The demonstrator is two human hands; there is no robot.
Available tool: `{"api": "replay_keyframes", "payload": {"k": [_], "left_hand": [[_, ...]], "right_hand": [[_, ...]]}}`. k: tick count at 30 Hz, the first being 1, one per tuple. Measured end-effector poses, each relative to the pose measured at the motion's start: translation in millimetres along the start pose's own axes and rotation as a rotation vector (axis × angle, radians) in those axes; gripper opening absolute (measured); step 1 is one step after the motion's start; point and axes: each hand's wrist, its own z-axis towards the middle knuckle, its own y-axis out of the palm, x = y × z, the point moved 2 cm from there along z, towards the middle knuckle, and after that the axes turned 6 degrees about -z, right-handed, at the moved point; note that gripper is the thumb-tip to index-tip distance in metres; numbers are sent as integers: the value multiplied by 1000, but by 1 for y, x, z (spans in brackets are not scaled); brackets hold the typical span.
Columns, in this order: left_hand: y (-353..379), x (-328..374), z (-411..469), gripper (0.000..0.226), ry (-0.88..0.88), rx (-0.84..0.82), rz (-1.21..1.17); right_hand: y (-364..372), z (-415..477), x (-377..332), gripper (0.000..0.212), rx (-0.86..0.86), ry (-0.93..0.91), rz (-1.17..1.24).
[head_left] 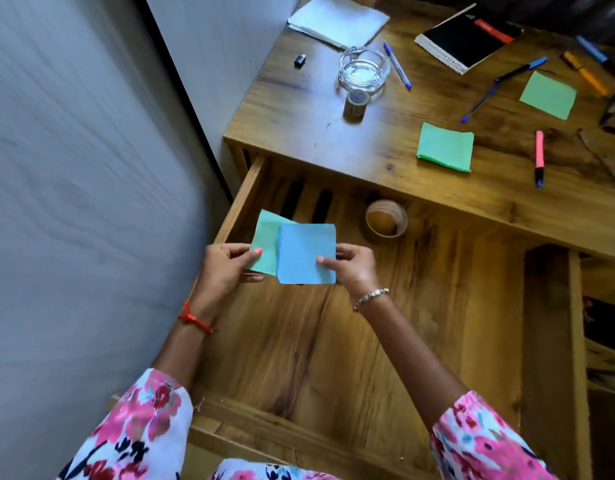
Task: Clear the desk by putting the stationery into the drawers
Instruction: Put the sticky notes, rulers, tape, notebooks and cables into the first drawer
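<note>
Over the open wooden drawer (437, 306), my left hand (226, 268) pinches a teal paper square (266, 244) and my right hand (354, 268) pinches a blue paper square (306, 252) that overlaps it. A brown tape roll (385, 221) lies at the back of the drawer. On the desk top (299, 109) lie two green paper squares (445, 146) (547, 95), a pink marker (539, 157), blue pens (397, 65) (500, 86), an orange marker (584, 72), a blue marker (591, 48), a black notebook (468, 38) and white paper (337, 20).
A glass ashtray (364, 67) stands on the desk with a small metal tin (356, 103) in front of it and a small black sharpener (299, 60) to its left. A grey wall (74, 202) runs along the left. The drawer's right wall (576, 341) borders shelves.
</note>
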Motion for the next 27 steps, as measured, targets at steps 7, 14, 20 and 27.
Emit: {"api": "replay_keyframes", "payload": {"k": [7, 14, 20, 27], "left_hand": [[-39, 3, -35, 22, 275, 265, 219], [-47, 8, -54, 28, 360, 404, 257], [-50, -7, -60, 28, 305, 310, 333], [-48, -27, -54, 29, 176, 156, 317]], "right_hand": [[30, -24, 63, 17, -79, 201, 131], [80, -28, 95, 21, -50, 213, -27], [91, -27, 90, 21, -142, -4, -396], [48, -29, 59, 37, -21, -128, -457]]}}
